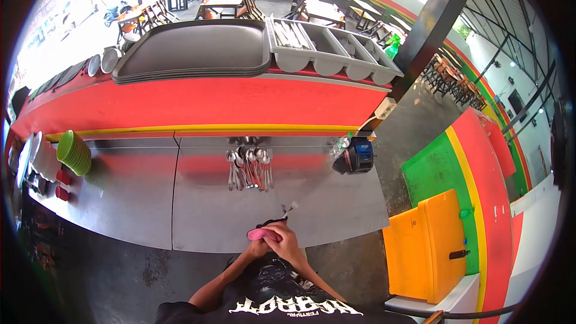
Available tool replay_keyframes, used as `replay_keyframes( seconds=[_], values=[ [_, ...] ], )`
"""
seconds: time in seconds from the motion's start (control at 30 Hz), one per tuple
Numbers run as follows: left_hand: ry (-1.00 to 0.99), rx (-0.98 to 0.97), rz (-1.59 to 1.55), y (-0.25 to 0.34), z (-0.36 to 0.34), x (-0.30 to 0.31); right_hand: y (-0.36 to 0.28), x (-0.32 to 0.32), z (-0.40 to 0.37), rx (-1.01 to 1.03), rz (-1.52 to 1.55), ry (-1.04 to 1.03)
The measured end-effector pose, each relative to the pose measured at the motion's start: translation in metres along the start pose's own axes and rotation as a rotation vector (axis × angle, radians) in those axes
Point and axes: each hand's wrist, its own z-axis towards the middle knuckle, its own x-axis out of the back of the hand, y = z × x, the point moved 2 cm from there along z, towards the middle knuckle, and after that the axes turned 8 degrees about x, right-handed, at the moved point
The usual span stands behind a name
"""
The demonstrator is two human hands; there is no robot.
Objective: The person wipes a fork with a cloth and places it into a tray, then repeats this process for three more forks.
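Note:
Both of my hands are close together at the front edge of the metal counter, near my body. My left hand is closed on a pink cloth. Crossing in from the right, my right hand has its fingers closed round a fork and touches the cloth. The fork's tines point up and away over the counter; its handle is hidden by fingers and cloth. A dark strip shows just behind the cloth; what it is I cannot make out. Farther back, several spoons and forks lie in a row.
Green bowls and white bowls are stacked at the left. A dark blue device and a clear bottle stand at right. Trays and a grey cutlery holder top the red ledge. An orange box is right.

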Motion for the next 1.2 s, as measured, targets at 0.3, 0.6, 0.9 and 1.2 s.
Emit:
replay_keyframes(
  seconds=[0.3, 0.6, 0.9, 1.2],
  values=[
    [-0.187, 0.349, -0.201, 0.02, -0.003, 0.005, 0.01, 0.016, -0.006, 0.138, -0.302, 0.162],
    [-0.226, 0.365, -0.173, 0.03, -0.011, 0.01, 0.053, 0.051, 0.013, 0.126, -0.442, 0.475],
    [-0.207, 0.272, -0.477, 0.033, -0.021, 0.029, 0.059, 0.083, 0.03, -0.069, -0.263, 0.624],
    [-0.169, 0.261, -0.535, 0.059, 0.006, 0.025, 0.055, 0.032, 0.026, -0.116, -0.001, 0.259]
  ],
)
